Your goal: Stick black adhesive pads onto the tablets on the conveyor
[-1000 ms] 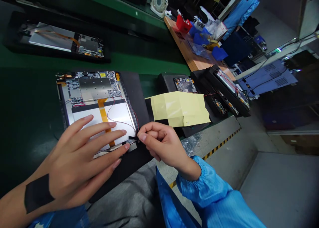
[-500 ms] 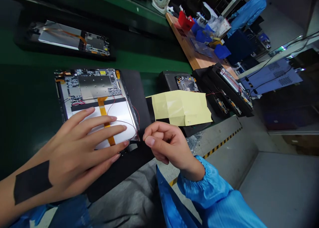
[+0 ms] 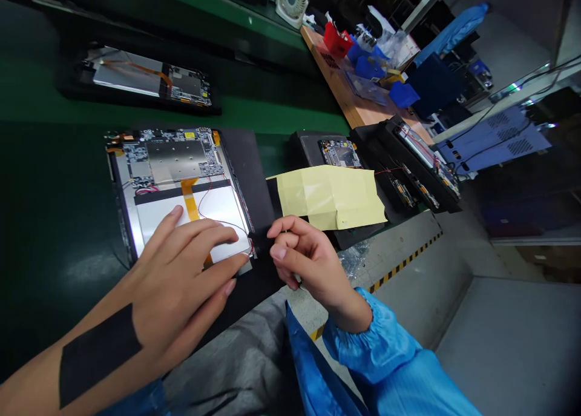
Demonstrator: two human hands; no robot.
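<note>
The left hand (image 3: pixel 181 264) lies flat, fingers slightly apart, on the silver panel of an opened black-framed tablet (image 3: pixel 175 161). The right hand (image 3: pixel 308 252) pinches at a black strip (image 3: pixel 258 241) by the tablet's right edge, its grip unclear, just below a creased pale-yellow film sheet (image 3: pixel 329 198).

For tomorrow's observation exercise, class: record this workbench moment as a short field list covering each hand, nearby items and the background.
Left hand: fingers spread on the white rectangular panel of an opened flat tablet
Right hand: fingers pinched beside a matte black sheet; anything held is too small to tell
Nearby: pale yellow folded film; thin red wire
Background: white desk fan; green bench surface
</note>
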